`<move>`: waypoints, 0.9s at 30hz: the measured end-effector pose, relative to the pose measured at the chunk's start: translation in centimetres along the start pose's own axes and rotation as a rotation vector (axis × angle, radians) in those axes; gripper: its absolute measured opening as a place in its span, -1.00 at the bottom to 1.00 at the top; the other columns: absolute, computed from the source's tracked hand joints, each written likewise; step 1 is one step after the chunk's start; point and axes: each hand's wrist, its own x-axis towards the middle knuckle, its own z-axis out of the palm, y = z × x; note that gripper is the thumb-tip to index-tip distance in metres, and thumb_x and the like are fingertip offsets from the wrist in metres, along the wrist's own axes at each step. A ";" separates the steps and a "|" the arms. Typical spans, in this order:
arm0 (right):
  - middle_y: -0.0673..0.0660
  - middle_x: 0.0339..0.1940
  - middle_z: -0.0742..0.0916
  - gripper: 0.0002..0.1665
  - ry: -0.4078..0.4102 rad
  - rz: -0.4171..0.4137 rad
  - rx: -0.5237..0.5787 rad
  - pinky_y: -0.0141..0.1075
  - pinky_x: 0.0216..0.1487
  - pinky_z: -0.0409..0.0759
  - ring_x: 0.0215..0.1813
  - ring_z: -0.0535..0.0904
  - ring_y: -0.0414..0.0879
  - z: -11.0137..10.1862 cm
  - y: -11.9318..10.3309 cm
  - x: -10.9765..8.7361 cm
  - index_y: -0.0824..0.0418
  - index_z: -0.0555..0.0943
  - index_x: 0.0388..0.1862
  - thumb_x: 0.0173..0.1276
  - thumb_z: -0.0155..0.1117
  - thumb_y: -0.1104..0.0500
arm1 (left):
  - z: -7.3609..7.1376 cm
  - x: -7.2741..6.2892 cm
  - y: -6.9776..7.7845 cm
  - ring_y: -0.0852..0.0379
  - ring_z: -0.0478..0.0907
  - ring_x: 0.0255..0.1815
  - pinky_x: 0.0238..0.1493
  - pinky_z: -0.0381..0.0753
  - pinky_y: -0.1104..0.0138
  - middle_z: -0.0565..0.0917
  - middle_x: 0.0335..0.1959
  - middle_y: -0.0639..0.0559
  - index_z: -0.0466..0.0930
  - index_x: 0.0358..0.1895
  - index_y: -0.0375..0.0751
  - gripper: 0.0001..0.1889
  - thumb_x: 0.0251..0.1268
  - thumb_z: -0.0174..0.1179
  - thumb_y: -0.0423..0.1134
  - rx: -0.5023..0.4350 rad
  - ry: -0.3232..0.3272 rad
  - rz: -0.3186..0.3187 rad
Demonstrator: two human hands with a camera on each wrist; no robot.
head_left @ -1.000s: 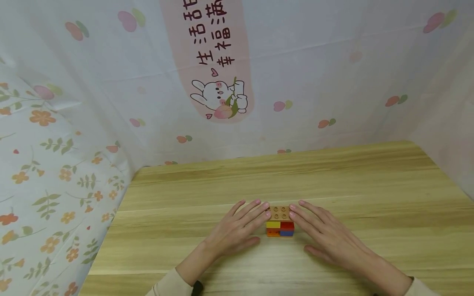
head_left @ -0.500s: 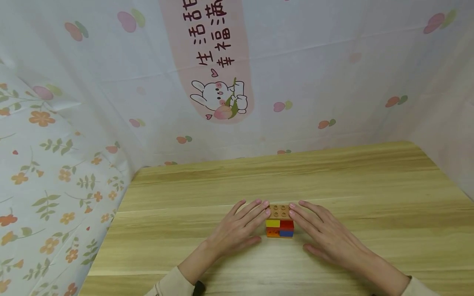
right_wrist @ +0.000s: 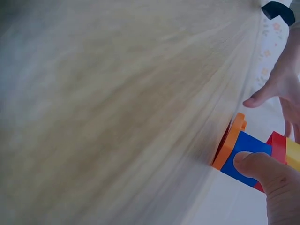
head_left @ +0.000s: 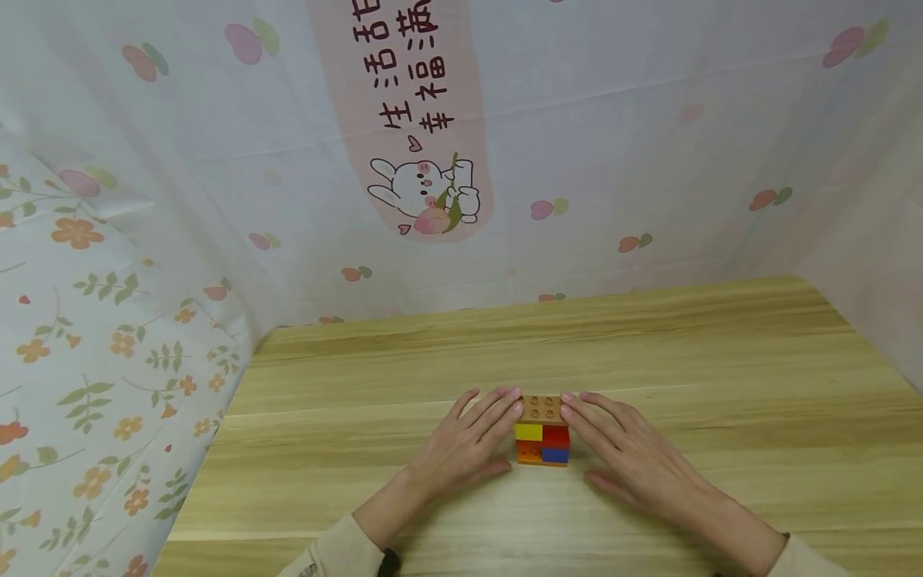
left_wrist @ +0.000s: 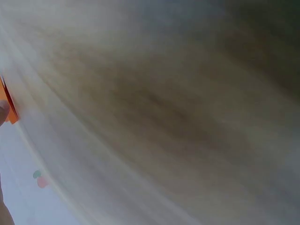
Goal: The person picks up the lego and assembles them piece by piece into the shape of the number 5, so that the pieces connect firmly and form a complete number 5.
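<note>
A small stack of toy building bricks stands on the wooden table (head_left: 447, 361) between the two hands. On top lies a tan studded brick (head_left: 542, 409); below it are a yellow brick (head_left: 529, 433), a red brick (head_left: 555, 436), a blue brick (head_left: 555, 455) and an orange base (head_left: 530, 455). The left hand (head_left: 457, 445) rests its straight fingertips on the tan brick's left end. At the right end, the right hand's (head_left: 642, 457) straight fingertips touch the same brick. Both thumbs look apart from the stack in the head view. The right wrist view shows the right thumb before the blue brick (right_wrist: 243, 150).
A white printed cloth (head_left: 613, 120) with a rabbit drawing hangs behind the table, and a flowered cloth (head_left: 108, 361) hangs at the left. Wood surface surrounds the stack. Most of the left wrist view is blurred table.
The tan brick and the fingertips have shifted slightly away from the person. More of the stack's front face shows. The head view has moved a little.
</note>
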 end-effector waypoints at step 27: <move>0.21 0.44 0.20 -0.07 -0.042 0.116 -0.104 -0.11 0.12 0.22 0.18 0.28 0.13 1.3 0.8 0.1 0.39 0.09 0.41 0.34 -0.07 -0.26 | 1.1 0.9 0.2 -0.02 0.06 0.41 0.29 0.16 0.03 0.10 0.42 -0.19 0.00 0.37 -0.38 0.17 -0.21 0.34 0.33 0.009 0.018 -0.103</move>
